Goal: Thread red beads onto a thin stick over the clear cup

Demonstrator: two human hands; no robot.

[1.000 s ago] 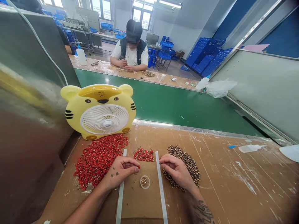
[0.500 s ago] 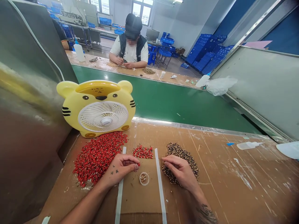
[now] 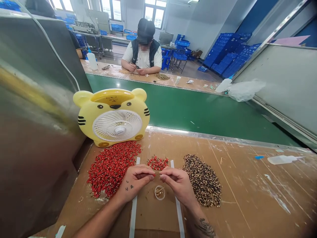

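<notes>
R hand (image 3: 179,185) (head view): moved vs approx. 0.5 s ago; was outside the R tape strip (image 3: 180,215), by the black-and-tan pile (image 3: 203,180); now in btwn both strips, tips close to L hand (image 3: 137,181).
R grip: thumb + index pinched nearly tight, other fingers curled; any bit in the tips too small to tell.
L grip: thumb + index closed on a tiny red bit (image 3: 154,175), its end showing at the tips, facing R hand; same hold as before.
Cup (image 3: 158,199): small, clear, round, on the cardboard panel (image 3: 156,215) just below the hands; thin stick (image 3: 160,190) leaning in it; same spot on panel as before.
Red pile (image 3: 112,168): big heap, L of the L tape strip (image 3: 133,215), at foot of the yellow fan (image 3: 112,117).
Red cluster (image 3: 158,163): small batch, top of panel, btwn strips, just beyond fingertips.
Squeeze bottle (image 3: 281,160): lying on its side, far R of table, blue cap (image 3: 259,157) off beside it; contents can't tell.
White bottle (image 3: 92,61): upright, blue tip, far bench, L end; contents unclear.
Co-worker (image 3: 143,49): seated across green belt (image 3: 173,109), hands together over bench, approx. as before.
</notes>
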